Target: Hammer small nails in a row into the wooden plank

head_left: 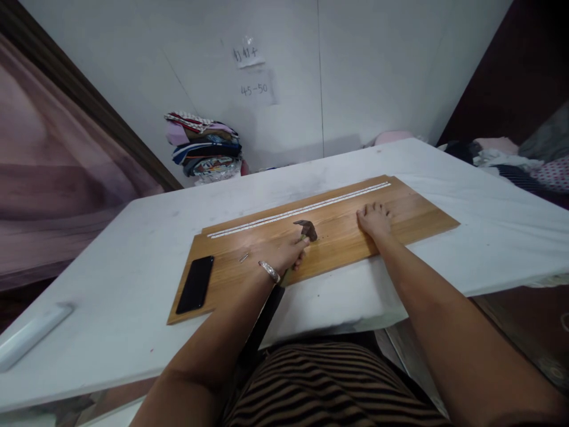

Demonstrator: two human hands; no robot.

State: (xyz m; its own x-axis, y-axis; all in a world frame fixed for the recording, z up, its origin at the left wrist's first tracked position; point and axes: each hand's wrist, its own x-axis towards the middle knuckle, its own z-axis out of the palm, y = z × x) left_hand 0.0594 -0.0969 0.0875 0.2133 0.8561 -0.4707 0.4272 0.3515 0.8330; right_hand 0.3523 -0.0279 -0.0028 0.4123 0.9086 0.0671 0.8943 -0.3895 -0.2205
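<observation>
"What does the head view show?"

"My left hand (291, 254) is closed around a claw hammer (307, 230), fingers curled about the upper handle just below the metal head. The head sits over the middle of a wood-grain board (418, 207); I can't tell whether it touches. The dark lower handle (265, 314) runs back toward my body."

"And the other hand?"

"My right hand (374, 219) is empty, palm down, fingers slightly spread, resting on the board to the right of the hammer."

"How will the hammer handle?"

"Stiff and sturdy, I'd judge, with most of its weight in the head. Holding near the head, as I do, should give control; holding lower should give more swing. How slippery the handle is, I can't tell."

"What lies around it?"

"A few thin metal nails (244, 257) are left of the hammer on the board, small enough to need fingertips. Two pale strips (300, 210) run along the far edge, and a black phone (194, 284) lies at the left end. The board rests on a white desk (351, 296)."
</observation>
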